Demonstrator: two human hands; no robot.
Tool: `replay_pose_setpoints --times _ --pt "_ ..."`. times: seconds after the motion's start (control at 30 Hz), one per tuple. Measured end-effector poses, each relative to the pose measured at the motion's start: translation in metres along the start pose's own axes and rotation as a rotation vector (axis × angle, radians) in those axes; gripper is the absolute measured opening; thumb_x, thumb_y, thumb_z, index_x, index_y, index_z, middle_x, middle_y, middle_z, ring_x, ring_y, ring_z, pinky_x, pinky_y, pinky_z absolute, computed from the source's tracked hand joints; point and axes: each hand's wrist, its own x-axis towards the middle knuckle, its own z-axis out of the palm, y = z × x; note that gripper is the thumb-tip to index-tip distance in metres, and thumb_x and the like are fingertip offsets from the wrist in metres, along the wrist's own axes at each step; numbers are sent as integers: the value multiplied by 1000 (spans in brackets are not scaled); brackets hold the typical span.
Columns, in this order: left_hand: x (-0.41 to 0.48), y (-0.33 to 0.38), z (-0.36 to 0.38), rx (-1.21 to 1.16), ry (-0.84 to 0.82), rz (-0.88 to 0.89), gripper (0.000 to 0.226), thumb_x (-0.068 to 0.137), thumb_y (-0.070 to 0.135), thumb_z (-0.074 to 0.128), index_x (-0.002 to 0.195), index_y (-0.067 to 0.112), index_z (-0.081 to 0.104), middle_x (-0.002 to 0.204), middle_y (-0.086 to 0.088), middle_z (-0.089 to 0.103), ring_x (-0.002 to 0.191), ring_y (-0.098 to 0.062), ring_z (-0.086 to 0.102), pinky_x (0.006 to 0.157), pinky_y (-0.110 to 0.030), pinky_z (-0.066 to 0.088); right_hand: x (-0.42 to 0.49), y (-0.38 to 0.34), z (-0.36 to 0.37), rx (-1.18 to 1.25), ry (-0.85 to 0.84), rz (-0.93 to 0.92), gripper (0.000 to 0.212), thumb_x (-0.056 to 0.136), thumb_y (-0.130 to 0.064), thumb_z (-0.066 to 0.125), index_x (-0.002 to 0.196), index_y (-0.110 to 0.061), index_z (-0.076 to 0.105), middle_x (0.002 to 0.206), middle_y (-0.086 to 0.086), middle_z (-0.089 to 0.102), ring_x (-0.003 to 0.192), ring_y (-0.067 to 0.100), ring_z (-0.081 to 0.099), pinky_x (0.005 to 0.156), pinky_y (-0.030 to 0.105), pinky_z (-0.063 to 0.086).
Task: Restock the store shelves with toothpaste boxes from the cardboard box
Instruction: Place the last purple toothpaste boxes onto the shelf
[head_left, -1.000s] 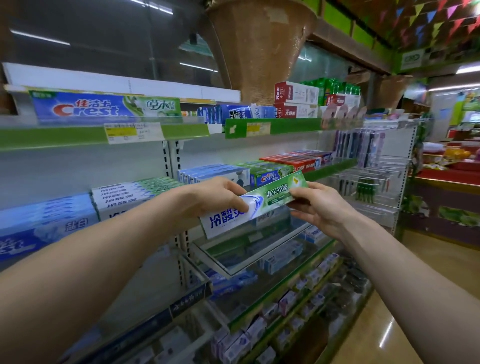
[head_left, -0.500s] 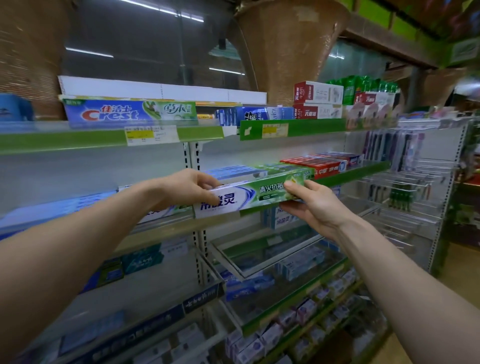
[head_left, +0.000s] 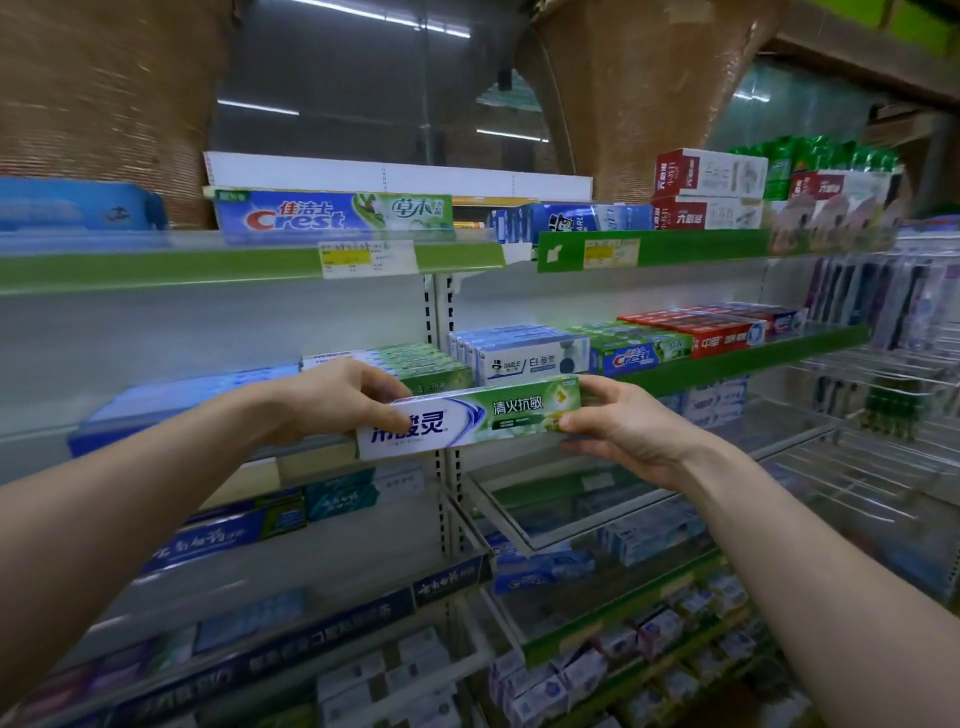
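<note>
A: Head view — what are the hands doing?

B: Both hold one toothpaste box (head_left: 470, 418), white and green, lying nearly level with its printed face toward the camera. The left hand (head_left: 332, 400) is clamped on its left end, fingers over the top edge and thumb on the front face. The right hand (head_left: 618, 431) is closed on the right end, thumb on the front and fingers wrapped behind and underneath.

A: Where is the box relative to the shelves?

B: In the air, in front of the middle shelf (head_left: 753, 361), right where the two shelf bays meet at the slotted upright (head_left: 441, 312). Just behind it sits a stack of matching green-and-white boxes (head_left: 410, 364), and to the right of that stack a row of blue-and-white boxes (head_left: 524, 353), then green Crest boxes (head_left: 644, 351) and red boxes (head_left: 717, 330).

A: And above?

B: The top shelf (head_left: 208, 265) carries a long Crest box (head_left: 332, 215) facing out, with a yellow price tag (head_left: 363, 257) on the green rail below it. Further right stand red-and-white boxes (head_left: 706, 189).

A: Below the hands?

B: Lower shelves hold more boxes, too blurred to read.
</note>
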Motion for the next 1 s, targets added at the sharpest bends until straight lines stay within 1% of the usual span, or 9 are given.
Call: replay_pose_setpoints --times 0.17,0.3,0.43,0.6,0.7,0.77,0.83,0.9,1.0 --pt "-18 -13 -6 23 8 -48 17 84 22 71 100 20 74 96 -1 74 96 -22 66 87 -41 53 2 4 15 -40 -74 43 62 84 12 59 139 -13 44 117 13 64 100 24 66 76 31 57" --pt "-29 -22 -4 53 -1 -88 15 84 25 71 99 21 74 102 -5 70 90 -15 60 74 -31 50 2 13 25 -103 -137 80 58 85 11 59 134 -19 49 108 15 67 96 25 68 81 35 56" --pt "-39 -31 -4 67 -28 -127 15 86 24 69 99 21 73 104 -4 70 89 -13 59 70 -24 48 3 21 32 -169 -196 83 45 84 -7 69 126 -17 55 110 11 68 96 24 69 82 33 56" --pt "-43 -35 -12 100 15 -149 17 85 23 70 101 22 72 102 -1 72 99 -20 66 89 -37 54 19 20 39 -300 -219 19 48 74 -16 79 118 -14 60 114 10 66 105 25 65 94 43 52" --pt "-38 -33 -20 143 118 -120 20 81 25 73 100 22 73 100 -2 72 98 -22 65 91 -38 49 30 5 45 -346 -216 -35 49 77 -12 75 122 -17 57 116 5 65 104 21 64 84 33 54" --pt "-30 -29 -26 185 207 -94 24 81 24 73 105 19 71 106 -6 70 97 -22 63 88 -34 48 38 -9 49 -368 -196 -96 51 81 -10 72 127 -21 53 116 2 62 104 19 63 80 28 52" --pt "-19 -26 -31 232 269 -67 36 82 23 72 117 16 66 117 -4 66 99 -17 60 88 -28 44 48 -20 53 -436 -138 -184 50 82 -10 72 126 -23 54 117 3 61 107 21 60 89 34 51" --pt "-9 -26 -36 271 291 -53 47 83 22 71 128 12 59 125 -1 61 100 -12 56 87 -21 41 59 -26 59 -562 -92 -253 47 84 -11 71 127 -21 54 108 -2 59 102 19 59 91 30 46" --pt "7 -32 -39 302 310 -61 52 83 22 72 131 10 56 128 -3 60 106 -16 57 89 -22 42 74 -29 64 -701 -67 -291 49 86 -14 69 132 -19 51 111 0 56 98 15 55 88 23 40"
